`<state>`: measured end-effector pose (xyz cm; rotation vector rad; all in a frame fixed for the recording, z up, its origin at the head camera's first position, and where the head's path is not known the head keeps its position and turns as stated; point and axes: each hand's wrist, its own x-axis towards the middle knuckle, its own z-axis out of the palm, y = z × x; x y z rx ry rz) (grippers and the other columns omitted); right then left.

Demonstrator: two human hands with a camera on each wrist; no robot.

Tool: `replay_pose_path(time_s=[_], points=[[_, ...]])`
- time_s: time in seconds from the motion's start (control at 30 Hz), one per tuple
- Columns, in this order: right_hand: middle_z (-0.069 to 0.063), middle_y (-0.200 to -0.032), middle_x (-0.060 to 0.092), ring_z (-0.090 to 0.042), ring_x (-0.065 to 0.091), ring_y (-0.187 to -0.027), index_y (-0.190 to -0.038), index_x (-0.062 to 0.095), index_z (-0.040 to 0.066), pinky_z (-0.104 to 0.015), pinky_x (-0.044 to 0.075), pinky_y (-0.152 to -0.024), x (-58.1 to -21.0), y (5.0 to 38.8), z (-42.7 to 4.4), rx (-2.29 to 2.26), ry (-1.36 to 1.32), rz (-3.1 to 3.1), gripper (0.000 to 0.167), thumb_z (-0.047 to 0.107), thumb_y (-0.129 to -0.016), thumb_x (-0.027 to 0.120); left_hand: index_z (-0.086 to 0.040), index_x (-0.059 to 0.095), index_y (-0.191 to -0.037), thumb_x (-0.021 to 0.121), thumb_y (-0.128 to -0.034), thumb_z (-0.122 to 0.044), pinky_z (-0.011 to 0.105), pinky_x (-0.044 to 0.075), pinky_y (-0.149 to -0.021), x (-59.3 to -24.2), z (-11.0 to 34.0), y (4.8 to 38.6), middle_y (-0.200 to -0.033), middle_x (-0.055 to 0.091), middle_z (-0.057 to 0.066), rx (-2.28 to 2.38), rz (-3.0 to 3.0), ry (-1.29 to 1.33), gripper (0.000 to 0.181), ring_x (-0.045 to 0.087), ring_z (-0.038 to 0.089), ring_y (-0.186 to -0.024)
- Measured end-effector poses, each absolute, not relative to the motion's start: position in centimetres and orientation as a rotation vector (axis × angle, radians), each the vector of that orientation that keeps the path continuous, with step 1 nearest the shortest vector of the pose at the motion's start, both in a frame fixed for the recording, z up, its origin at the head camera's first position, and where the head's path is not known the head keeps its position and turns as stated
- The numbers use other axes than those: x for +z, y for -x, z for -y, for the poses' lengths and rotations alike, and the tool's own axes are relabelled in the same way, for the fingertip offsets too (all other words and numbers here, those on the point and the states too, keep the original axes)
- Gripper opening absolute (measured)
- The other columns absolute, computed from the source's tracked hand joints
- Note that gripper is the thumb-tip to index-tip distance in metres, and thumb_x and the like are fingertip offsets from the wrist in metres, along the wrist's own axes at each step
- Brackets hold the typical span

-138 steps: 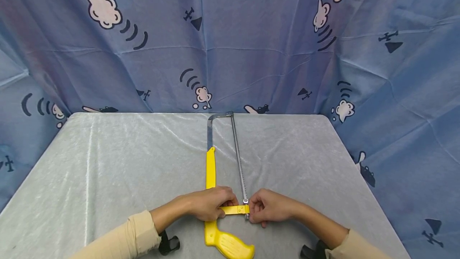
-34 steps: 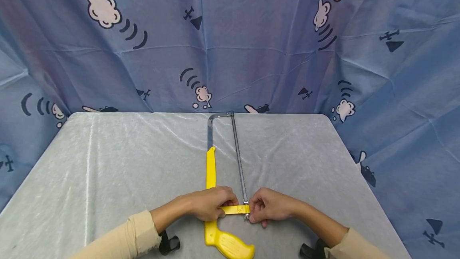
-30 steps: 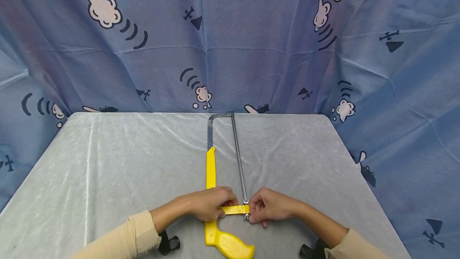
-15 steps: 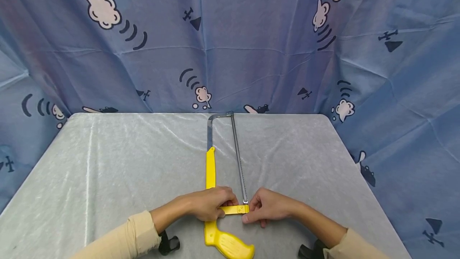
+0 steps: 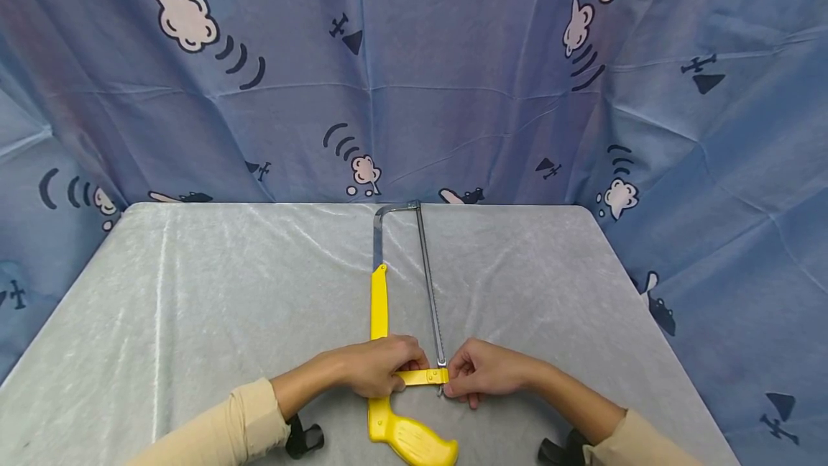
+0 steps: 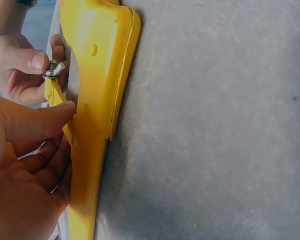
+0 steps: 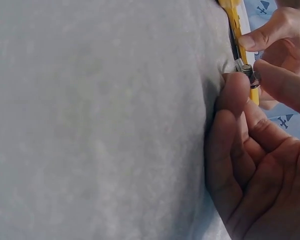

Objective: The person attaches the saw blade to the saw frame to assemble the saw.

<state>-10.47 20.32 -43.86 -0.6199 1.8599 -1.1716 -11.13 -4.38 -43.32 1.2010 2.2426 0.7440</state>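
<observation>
A hacksaw with a yellow frame (image 5: 379,300) lies on the table, its steel bow toward the far edge and its yellow handle (image 5: 420,441) toward me. The blade (image 5: 429,286) runs along its right side down to a short yellow arm (image 5: 423,377). My left hand (image 5: 378,365) lies over the frame and pinches that arm between thumb and fingers. At the arm's end a metal wing nut (image 6: 54,69) sits on a threaded bolt. My right hand (image 5: 488,371) holds the wing nut between thumb and fingers, which partly cover it in the head view.
A pale grey velvety cloth covers the table (image 5: 259,279). Behind and beside it hangs a blue printed curtain (image 5: 446,121). Black wrist mounts (image 5: 304,439) sit below the beige sleeves (image 5: 239,419).
My right thumb swept left across the wing nut, then drew back to the right; the nut's wings now stand at a different angle. The left hand and the hacksaw have stayed put.
</observation>
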Motion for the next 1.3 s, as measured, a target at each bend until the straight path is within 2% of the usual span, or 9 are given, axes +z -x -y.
replay_pose_path(time_s=[0.37,0.67,1.03,1.2,1.3], points=[[0.003,-0.064,0.057,-0.008,0.057,-0.055,-0.086,0.065,-0.012,-0.015,0.046,-0.052,-44.0,10.6,-20.7,-1.210,0.653,-1.780,0.022,0.008,-0.093,0.066,-0.012,0.068,-0.107,0.066,-0.0834,0.008,0.015,0.044,-0.079,-43.3,4.4,11.2,-0.093,0.055,-0.009,0.745,-2.239,-1.198,0.030,0.051,0.003,-0.086],[0.003,-0.064,0.057,-0.007,0.057,-0.055,-0.084,0.063,-0.012,-0.015,0.047,-0.052,-44.1,10.6,-20.8,-1.223,0.651,-1.759,0.017,0.002,-0.093,0.065,-0.012,0.067,-0.108,0.066,-0.0841,0.007,0.015,0.043,-0.078,-43.2,4.4,11.2,-0.092,0.053,-0.010,0.727,-2.238,-1.206,0.031,0.050,0.003,-0.085],[0.002,-0.058,0.056,-0.010,0.053,-0.047,-0.077,0.068,0.000,-0.018,0.043,-0.046,-43.4,10.1,-20.3,-1.163,0.616,-1.918,0.014,0.006,-0.088,0.072,-0.011,0.068,-0.108,0.065,-0.0838,0.008,0.015,0.044,-0.077,-43.4,4.4,11.2,-0.092,0.054,-0.010,0.729,-2.230,-1.230,0.031,0.050,0.003,-0.084],[0.007,-0.054,0.053,-0.005,0.051,-0.045,-0.071,0.066,0.004,-0.017,0.041,-0.044,-42.8,9.6,-20.0,-1.085,0.670,-2.030,0.018,0.004,-0.088,0.072,-0.011,0.067,-0.109,0.065,-0.0840,0.009,0.015,0.044,-0.077,-43.3,4.4,11.2,-0.093,0.054,-0.010,0.733,-2.225,-1.215,0.032,0.050,0.003,-0.084],[0.013,-0.051,0.048,0.002,0.044,-0.044,-0.065,0.063,0.010,-0.016,0.035,-0.043,-42.4,9.4,-19.6,-0.993,0.747,-2.142,0.023,0.004,-0.086,0.070,-0.011,0.067,-0.109,0.065,-0.0844,0.009,0.016,0.044,-0.079,-43.3,4.3,11.2,-0.093,0.054,-0.009,0.733,-2.225,-1.196,0.032,0.050,0.003,-0.085]])
